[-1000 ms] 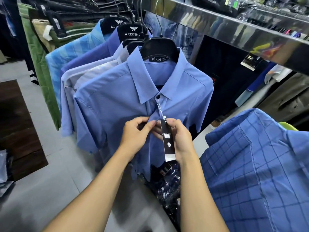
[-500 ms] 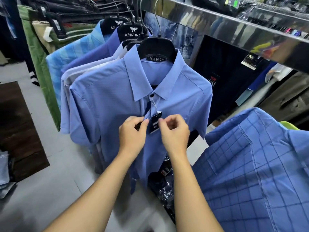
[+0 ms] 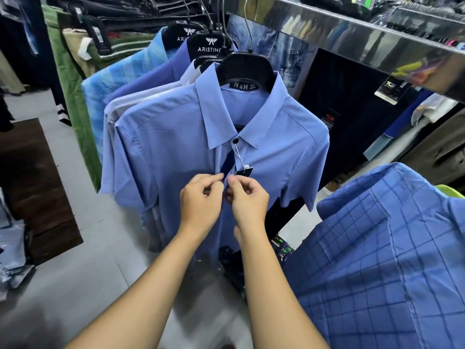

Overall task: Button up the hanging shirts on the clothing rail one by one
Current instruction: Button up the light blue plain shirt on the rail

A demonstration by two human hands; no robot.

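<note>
We're on the front blue shirt (image 3: 163,152), under the black hanger (image 3: 245,69) — collar button (image 3: 235,141) looks done, placket (image 3: 218,161) below the hanger gapes. Our left hand (image 3: 201,200) and right hand (image 3: 247,201) meet, each pinching a placket edge — lower buttons pending.

Left hand (image 3: 201,202) and right hand (image 3: 247,201) pinching blue shirt (image 3: 171,152) placket, black hanger (image 3: 245,69) above

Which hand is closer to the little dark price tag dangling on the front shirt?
Right. The right hand sits just below the tag, thumb almost at it; the left hand pinches the shirt to the tag's lower left, farther off.
</note>
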